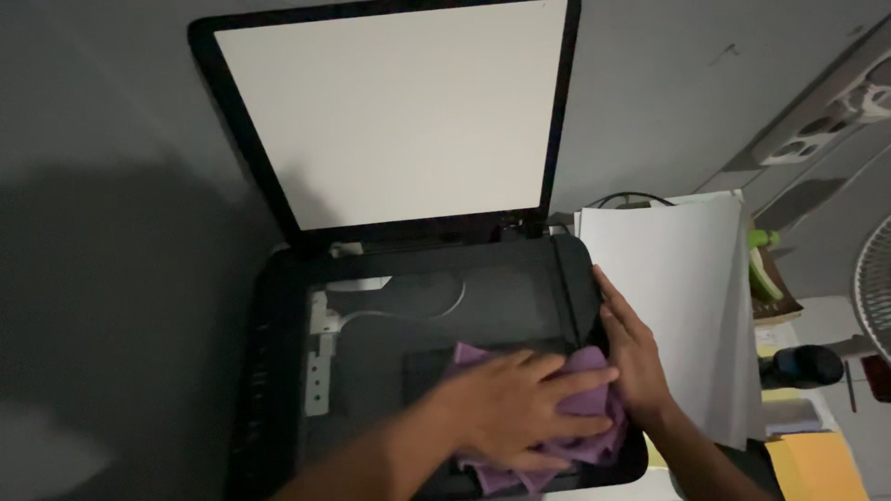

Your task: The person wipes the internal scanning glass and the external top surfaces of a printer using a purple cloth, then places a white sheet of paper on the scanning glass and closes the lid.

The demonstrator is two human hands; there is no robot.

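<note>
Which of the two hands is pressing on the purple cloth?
The left hand, spread flat on the purple cloth; the right hand rests on the scanner's edge beside it.

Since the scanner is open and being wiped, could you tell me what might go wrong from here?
The raised lid leans back over both hands; if knocked, it could drop onto them. The left hand presses the purple cloth flat on the scanner glass, so any grit under it might scratch the glass. The right hand braces the scanner's right edge beside a stack of white paper, which an elbow could nudge off.
</note>
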